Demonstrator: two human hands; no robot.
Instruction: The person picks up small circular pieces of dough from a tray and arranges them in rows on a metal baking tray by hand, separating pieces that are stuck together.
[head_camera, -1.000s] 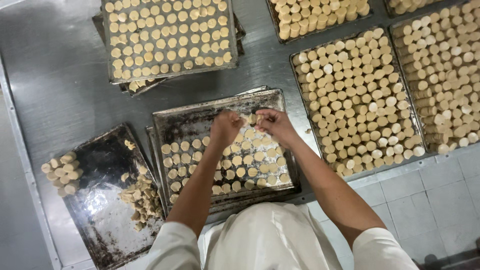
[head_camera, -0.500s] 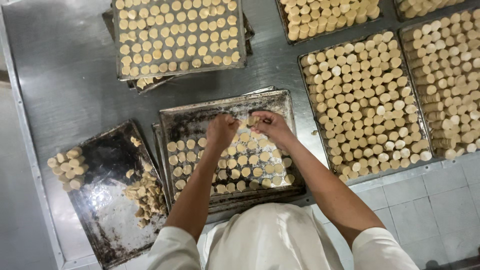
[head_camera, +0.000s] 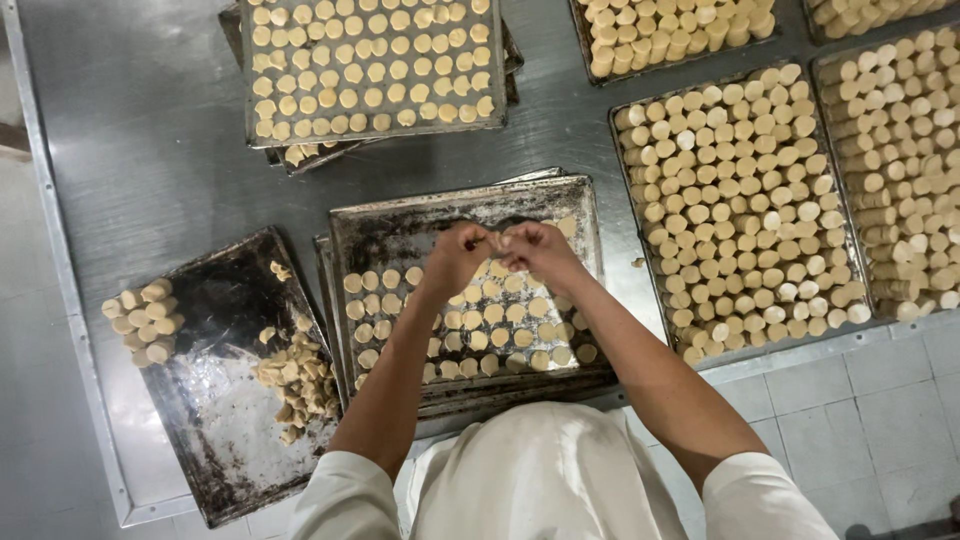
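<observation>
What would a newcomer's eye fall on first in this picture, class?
First, the two hands, left hand and right hand, meeting fingertip to fingertip over the half-filled middle tray of pale dough rounds. Next, the packed trays of rounds to the right and above. Last, the dark tray at left, holding a loose heap.

Even, fairly bright light falls from above; the steel table (head_camera: 150, 140), up and to the left of the left hand (head_camera: 458, 255), carries a soft grey sheen with no harsh glare; the dark tray (head_camera: 225, 400), down and left of that hand, shows a pale reflective patch; shadows under both hands are faint and short; the right hand (head_camera: 535, 250) looks slightly soft, the fingertips blurred where the hands meet; straight tray edges bow a little toward the frame's corners.
</observation>
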